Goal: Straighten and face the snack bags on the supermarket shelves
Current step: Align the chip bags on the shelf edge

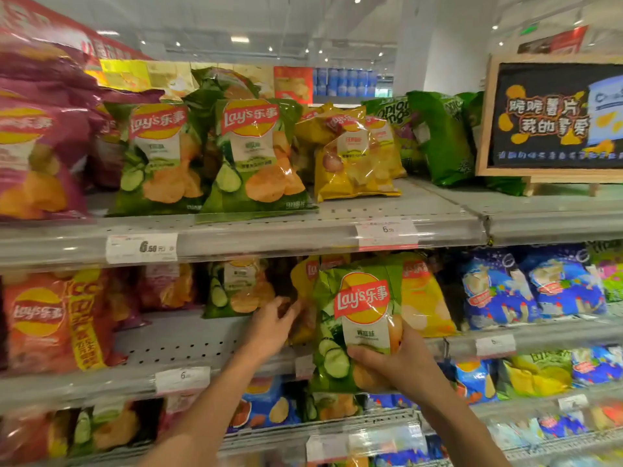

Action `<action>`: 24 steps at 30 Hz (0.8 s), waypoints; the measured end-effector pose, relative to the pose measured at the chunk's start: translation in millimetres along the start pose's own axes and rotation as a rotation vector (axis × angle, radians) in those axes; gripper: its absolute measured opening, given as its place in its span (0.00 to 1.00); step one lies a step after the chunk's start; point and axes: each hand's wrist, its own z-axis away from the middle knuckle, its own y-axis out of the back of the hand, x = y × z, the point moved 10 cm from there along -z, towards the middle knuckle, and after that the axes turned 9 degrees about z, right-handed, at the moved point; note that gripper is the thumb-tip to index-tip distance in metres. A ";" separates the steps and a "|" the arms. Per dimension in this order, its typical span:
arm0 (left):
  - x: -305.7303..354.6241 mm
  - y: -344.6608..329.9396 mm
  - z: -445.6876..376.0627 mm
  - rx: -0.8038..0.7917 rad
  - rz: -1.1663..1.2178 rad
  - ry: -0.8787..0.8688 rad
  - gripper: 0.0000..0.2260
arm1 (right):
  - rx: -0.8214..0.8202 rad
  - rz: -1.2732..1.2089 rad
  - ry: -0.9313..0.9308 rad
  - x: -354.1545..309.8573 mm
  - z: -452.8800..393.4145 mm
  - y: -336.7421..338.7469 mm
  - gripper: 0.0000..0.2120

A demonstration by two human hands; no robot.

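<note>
Supermarket shelves; right hand gripping green bag, left hand open, fingertips hidden behind it.

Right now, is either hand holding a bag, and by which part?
The right hand grips the green Lay's bag by its lower right part. The left hand reaches in beside it; whether it grips anything cannot be told.

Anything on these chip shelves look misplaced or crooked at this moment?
Yes. On the top shelf, a yellow bag leans tilted instead of facing front. On the middle shelf, a green cucumber bag held by the right hand sits in front of yellow bags, apart from the green bag further left. The left hand reaches between them.
</note>
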 end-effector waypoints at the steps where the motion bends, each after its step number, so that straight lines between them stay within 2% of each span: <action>1: 1.0 18.6 10.8 0.068 -0.060 -0.062 0.14 | -0.023 -0.003 0.005 -5.3 -3.1 -13.2 0.29; 5: -2.6 92.7 63.9 0.294 -0.513 -0.264 0.08 | -0.111 -0.022 0.040 -29.5 -12.7 -73.1 0.27; 7: -8.8 120.7 87.1 0.334 -0.699 -0.290 0.08 | -0.116 -0.027 0.061 -44.5 -17.0 -98.6 0.26; 13: -38.0 169.2 116.7 0.220 -0.977 -0.221 0.09 | -0.037 -0.052 0.076 -83.0 -42.5 -155.0 0.32; 16: -45.3 166.3 114.2 0.098 -1.142 -0.254 0.16 | 0.038 -0.035 0.082 -95.8 -54.2 -170.8 0.35; 20: -63.1 172.2 100.4 0.033 -1.136 -0.280 0.17 | -0.010 -0.021 0.017 -87.5 -62.7 -197.7 0.35; 24: -67.6 170.2 91.0 -0.036 -1.143 -0.355 0.17 | -0.025 -0.027 -0.022 -77.6 -60.0 -207.7 0.30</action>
